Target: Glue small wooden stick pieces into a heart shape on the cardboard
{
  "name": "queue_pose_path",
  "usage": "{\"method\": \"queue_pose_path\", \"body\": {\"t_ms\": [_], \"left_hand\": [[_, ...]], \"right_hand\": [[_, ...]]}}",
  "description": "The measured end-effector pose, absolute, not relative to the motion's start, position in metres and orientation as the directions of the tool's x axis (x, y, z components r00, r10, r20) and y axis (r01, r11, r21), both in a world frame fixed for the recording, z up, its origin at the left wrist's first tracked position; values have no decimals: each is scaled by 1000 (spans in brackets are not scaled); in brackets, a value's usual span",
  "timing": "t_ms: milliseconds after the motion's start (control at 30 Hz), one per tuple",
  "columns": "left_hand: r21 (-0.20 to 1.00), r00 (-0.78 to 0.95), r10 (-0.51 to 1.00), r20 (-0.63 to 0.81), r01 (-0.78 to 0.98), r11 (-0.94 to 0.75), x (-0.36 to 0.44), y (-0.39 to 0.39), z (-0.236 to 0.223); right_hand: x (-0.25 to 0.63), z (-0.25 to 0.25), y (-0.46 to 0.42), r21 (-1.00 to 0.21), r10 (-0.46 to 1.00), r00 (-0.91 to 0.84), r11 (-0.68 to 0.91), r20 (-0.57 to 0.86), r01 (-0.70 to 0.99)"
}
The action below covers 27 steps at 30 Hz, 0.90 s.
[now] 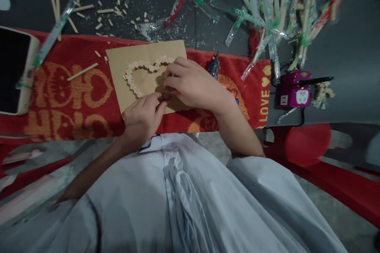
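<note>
A tan sheet of paper point(119, 61) with a centre crease lies on a red patterned towel point(63, 53). On it stands a heart outline point(130, 76) of small pale pieces, its right side mostly covered by my hand. My left hand point(145, 114) rests at the paper's lower edge, thumb and fingers pinched together. From the right, my right hand point(192, 85) reaches over the heart with its fingers bent down to meet the left fingertips. Whatever is between the fingertips is too small to make out. A dark blue tool with a pointed tip point(213, 65) lies beside my right wrist.
Chopsticks in plastic wrappers point(276, 12) pile up at the back right. Cut stick bits point(117, 10) and shavings scatter behind the paper. A phone point(14, 71) lies left, a loose stick point(82, 72) on the towel. A purple socket block point(295, 91) stands right.
</note>
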<state>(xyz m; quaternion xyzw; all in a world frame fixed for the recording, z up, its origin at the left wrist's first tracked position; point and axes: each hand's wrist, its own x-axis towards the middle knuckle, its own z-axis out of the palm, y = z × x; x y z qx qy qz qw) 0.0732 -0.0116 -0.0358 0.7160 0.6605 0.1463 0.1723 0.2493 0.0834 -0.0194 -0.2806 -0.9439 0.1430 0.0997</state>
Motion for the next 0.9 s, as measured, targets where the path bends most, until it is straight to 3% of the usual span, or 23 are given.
{"method": "queue_pose_path", "body": {"t_ms": [633,900], "left_hand": [[364,120,990,77,921,-140,73,-12,-41],[387,113,994,1,916,-104,74,-12,-37]], "right_hand": [[248,-17,83,-330,539,-840,806,65,491],[248,-17,83,-256,526,-847,831,74,494]]}}
